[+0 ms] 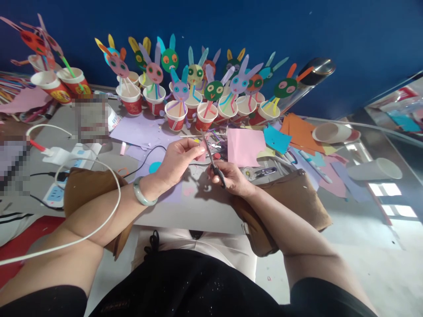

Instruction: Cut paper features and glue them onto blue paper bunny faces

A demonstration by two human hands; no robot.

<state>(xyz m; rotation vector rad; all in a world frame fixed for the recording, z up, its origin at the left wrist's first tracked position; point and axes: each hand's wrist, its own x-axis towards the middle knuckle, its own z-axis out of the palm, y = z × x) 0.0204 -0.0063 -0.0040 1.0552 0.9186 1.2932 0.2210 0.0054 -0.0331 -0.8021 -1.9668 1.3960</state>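
Observation:
My left hand, with a pale bangle on its wrist, pinches a small pink piece of paper between thumb and fingertips. My right hand is closed round the black handles of a pair of scissors. The scissor blades point up and left, next to the pink piece; whether they touch it I cannot tell. Below my hands a small pink scrap lies on the grey table. A blue-green paper circle lies beside my left hand.
Several paper cups with rabbit-faced paper figures stand along the blue wall. Coloured sheets, markers and scraps lie before them. A white cable crosses over my left forearm near power strips. Cups lie at the right.

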